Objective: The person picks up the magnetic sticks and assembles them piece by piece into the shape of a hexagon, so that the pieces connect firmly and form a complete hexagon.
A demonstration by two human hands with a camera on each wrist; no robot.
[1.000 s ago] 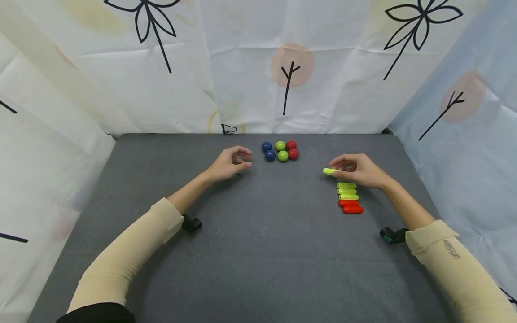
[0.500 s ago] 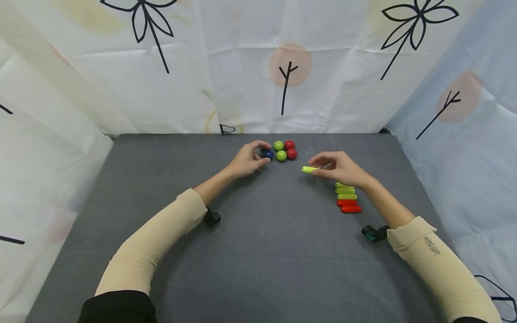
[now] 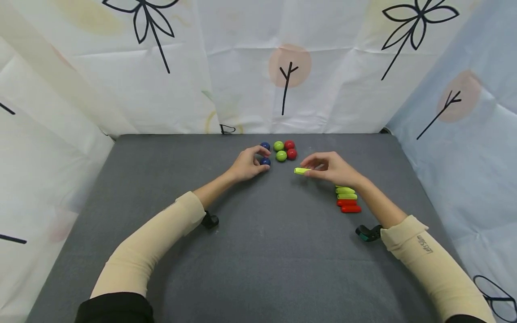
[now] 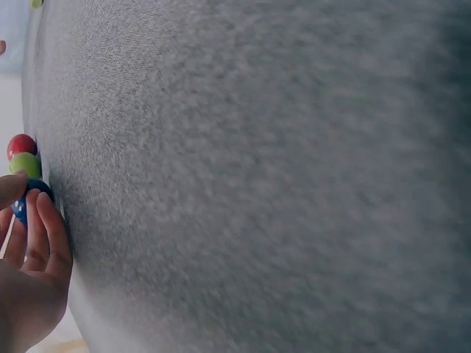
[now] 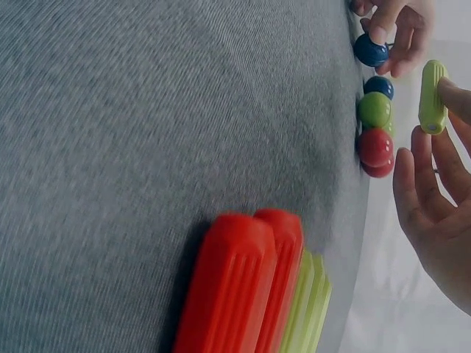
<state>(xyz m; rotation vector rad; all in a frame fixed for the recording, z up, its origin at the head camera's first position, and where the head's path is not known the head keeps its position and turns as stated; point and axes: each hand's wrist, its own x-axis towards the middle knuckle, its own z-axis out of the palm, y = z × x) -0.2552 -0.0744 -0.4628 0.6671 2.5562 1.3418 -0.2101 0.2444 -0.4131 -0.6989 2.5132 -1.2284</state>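
My left hand (image 3: 247, 166) pinches a glossy blue ball (image 3: 265, 161) between thumb and fingers; in the right wrist view that ball (image 5: 370, 50) looks apart from the row. A second blue ball (image 3: 265, 146) sits just behind the fingers. Two green balls (image 3: 281, 156) and two red balls (image 3: 291, 154) stand beside it in pairs. Held up by my right hand (image 3: 333, 169) is a short ribbed yellow-green stick (image 3: 301, 171), gripped at one end with thumb and fingertips. The right wrist view shows the stick (image 5: 433, 99) above the table, its far end pointing out of the hand.
Right of centre, below my right forearm, lie several yellow-green sticks (image 3: 346, 191) and two red sticks (image 3: 349, 209) in a column. A grey cloth covers the table (image 3: 258, 260). Printed white curtains (image 3: 242, 89) hang along the back and sides.
My left hand has moved right to the blue balls, taken the front one and shifted it slightly left and nearer. My right hand has carried the yellow-green stick left, away from the column.
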